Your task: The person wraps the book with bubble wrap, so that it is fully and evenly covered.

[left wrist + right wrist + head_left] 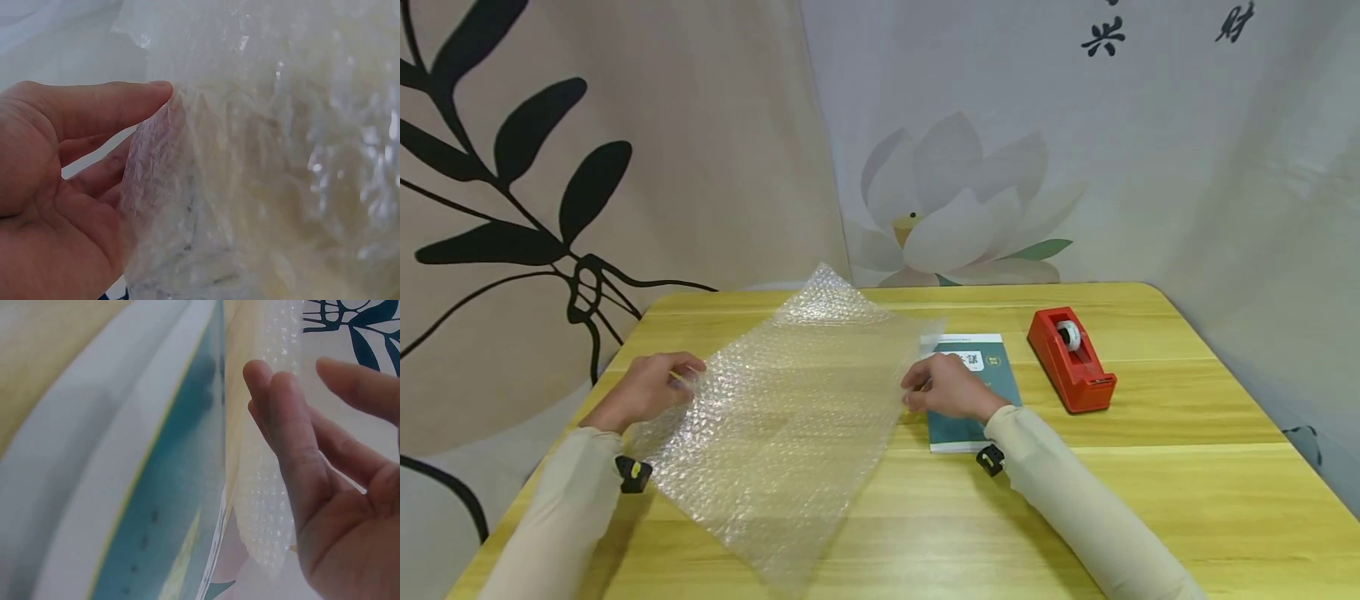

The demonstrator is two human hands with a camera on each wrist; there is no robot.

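A clear sheet of bubble wrap spreads at an angle over the left and middle of the table, its near corner reaching the bottom of the head view. At its left edge my left hand pinches the sheet; in the left wrist view the thumb presses the wrap with the fingers behind. My right hand hovers over a teal book, beside the wrap's right edge. Its fingers stand apart from the thumb in the right wrist view, holding nothing. The hand and wrist cover part of the book.
Right of the book stands a red tape dispenser with a roll of tape in it. The wooden table ends at a printed cloth backdrop behind.
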